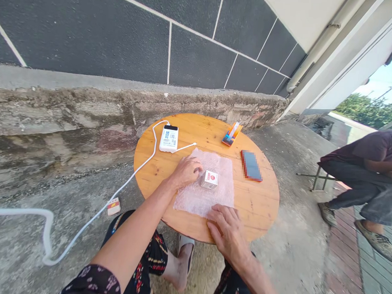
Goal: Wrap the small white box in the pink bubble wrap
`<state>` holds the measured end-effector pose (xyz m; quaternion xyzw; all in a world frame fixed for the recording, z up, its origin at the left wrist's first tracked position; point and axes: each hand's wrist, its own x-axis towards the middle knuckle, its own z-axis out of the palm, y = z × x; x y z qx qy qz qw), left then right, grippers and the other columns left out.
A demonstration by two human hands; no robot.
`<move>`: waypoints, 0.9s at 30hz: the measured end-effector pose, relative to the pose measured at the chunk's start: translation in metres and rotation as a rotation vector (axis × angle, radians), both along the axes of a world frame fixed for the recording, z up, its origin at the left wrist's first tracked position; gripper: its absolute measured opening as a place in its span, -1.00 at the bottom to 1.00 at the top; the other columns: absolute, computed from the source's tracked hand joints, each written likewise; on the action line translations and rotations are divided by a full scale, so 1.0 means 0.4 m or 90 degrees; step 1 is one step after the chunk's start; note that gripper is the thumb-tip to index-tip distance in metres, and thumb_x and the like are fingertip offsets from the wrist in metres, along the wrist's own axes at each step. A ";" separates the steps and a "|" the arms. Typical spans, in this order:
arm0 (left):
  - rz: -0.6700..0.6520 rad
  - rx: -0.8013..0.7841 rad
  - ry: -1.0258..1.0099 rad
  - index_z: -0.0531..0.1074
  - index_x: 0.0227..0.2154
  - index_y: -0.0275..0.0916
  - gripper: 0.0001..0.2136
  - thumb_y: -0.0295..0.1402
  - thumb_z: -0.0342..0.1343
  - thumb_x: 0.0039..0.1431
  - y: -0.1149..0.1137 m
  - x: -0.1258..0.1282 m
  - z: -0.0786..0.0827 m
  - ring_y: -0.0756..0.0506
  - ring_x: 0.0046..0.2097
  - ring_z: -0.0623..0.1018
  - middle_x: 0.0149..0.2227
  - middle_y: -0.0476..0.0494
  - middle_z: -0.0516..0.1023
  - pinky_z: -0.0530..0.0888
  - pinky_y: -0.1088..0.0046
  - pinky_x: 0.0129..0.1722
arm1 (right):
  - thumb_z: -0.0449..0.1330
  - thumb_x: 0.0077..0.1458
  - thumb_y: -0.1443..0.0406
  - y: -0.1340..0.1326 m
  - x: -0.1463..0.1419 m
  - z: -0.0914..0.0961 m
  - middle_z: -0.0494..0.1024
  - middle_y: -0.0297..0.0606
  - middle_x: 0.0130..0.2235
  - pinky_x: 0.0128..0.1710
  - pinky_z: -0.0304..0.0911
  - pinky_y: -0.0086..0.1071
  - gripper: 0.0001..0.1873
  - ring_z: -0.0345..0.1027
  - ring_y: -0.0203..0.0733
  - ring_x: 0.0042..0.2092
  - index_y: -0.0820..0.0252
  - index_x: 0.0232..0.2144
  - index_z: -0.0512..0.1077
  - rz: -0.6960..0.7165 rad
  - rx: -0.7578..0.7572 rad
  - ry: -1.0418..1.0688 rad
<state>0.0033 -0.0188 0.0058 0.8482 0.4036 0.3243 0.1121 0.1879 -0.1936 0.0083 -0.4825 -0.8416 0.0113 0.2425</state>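
Where a sheet of bubble wrap [204, 185] lies flat on a round wooden table [265, 202], a small white box [209, 179] with a red mark sits near its middle. Left hand [186, 171] rests loosely curled on the wrap, fingertips just beside the box, gripping nothing. Right hand [228, 231] presses flat, fingers spread, on the wrap's near edge. Farther back lie a white power bank [169, 138] with cable, a colourful tape dispenser [231, 134] and a dark phone [251, 165].
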 end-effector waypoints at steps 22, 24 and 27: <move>0.036 0.030 -0.050 0.52 -0.40 -0.21 -0.76 -0.57 0.00 -0.07 0.005 0.003 0.003 -0.14 -0.15 0.46 -0.26 -0.09 0.56 0.39 0.26 -0.08 | 0.01 0.22 0.45 0.022 -0.006 -0.032 0.52 -0.18 -0.16 -0.15 0.18 -0.19 -0.83 0.35 -0.12 -0.13 0.16 -0.23 0.36 0.005 0.078 0.042; 0.063 0.044 -0.069 0.51 -0.37 -0.23 -0.76 -0.57 -0.01 -0.04 0.003 0.002 0.022 -0.14 -0.13 0.46 -0.24 -0.11 0.55 0.39 0.26 -0.06 | 0.00 0.22 0.45 0.021 -0.005 -0.037 0.52 -0.18 -0.16 -0.15 0.18 -0.20 -0.82 0.34 -0.12 -0.14 0.16 -0.23 0.36 0.004 0.084 0.047; 0.056 0.048 -0.059 0.50 -0.37 -0.22 -0.78 -0.56 0.00 -0.02 -0.033 -0.003 0.085 -0.13 -0.15 0.47 -0.26 -0.09 0.56 0.40 0.27 -0.07 | 0.00 0.21 0.45 0.020 -0.002 -0.044 0.52 -0.19 -0.18 -0.16 0.19 -0.22 -0.83 0.34 -0.14 -0.16 0.17 -0.24 0.35 0.003 0.090 0.062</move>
